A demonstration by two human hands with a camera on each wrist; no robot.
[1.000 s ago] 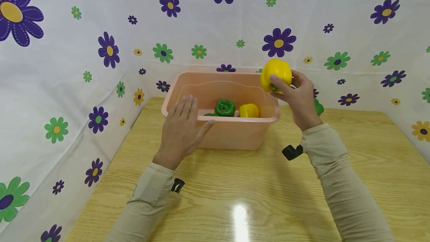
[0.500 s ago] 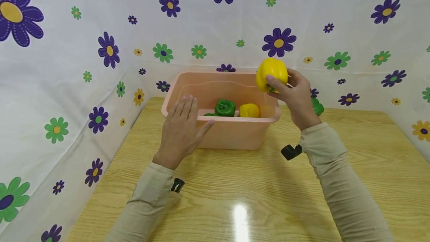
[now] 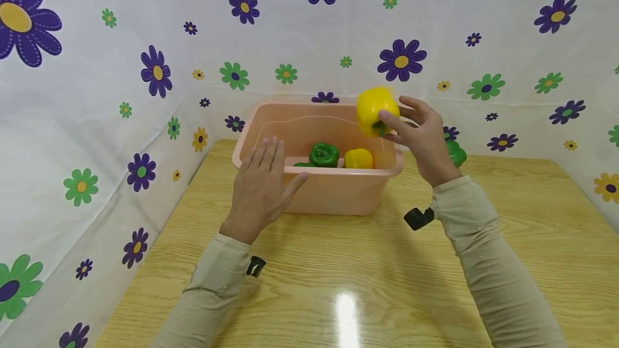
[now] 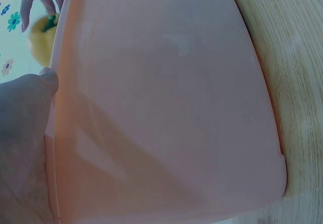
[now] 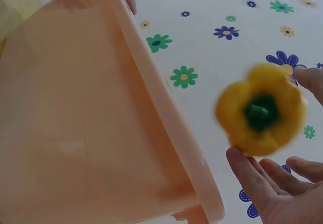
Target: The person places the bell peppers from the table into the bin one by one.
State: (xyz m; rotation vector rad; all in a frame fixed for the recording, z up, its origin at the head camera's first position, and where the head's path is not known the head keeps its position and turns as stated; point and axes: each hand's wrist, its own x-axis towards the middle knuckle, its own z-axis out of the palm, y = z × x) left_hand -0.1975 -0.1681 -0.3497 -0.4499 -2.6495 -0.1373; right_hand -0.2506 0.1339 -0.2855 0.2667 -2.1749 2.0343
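A peach plastic tub [image 3: 333, 195] stands on the table. My left hand [image 3: 261, 187] rests over its front rim at the left, fingers straight. Above the tub's right end, a yellow bell pepper [image 3: 371, 109] is in the air, stem side facing down toward me. My right hand [image 3: 425, 141] is just right of it with fingers spread. In the right wrist view the yellow pepper [image 5: 239, 103] is blurred, and the fingertips are at its edge without a grip. Inside the tub lie a green bell pepper [image 3: 324, 155], another yellow pepper [image 3: 358, 159] and a partly hidden green one.
A green pepper [image 3: 455, 153] sits on the wooden table [image 3: 309, 262] behind my right wrist, partly covered. A white flowered cloth [image 3: 290, 31] hangs behind the tub and along the left side.
My right hand has moved slightly left over the tub. Its fingers have spread, and the yellow pepper has left its grip, shifting left. The left hand has stayed put.
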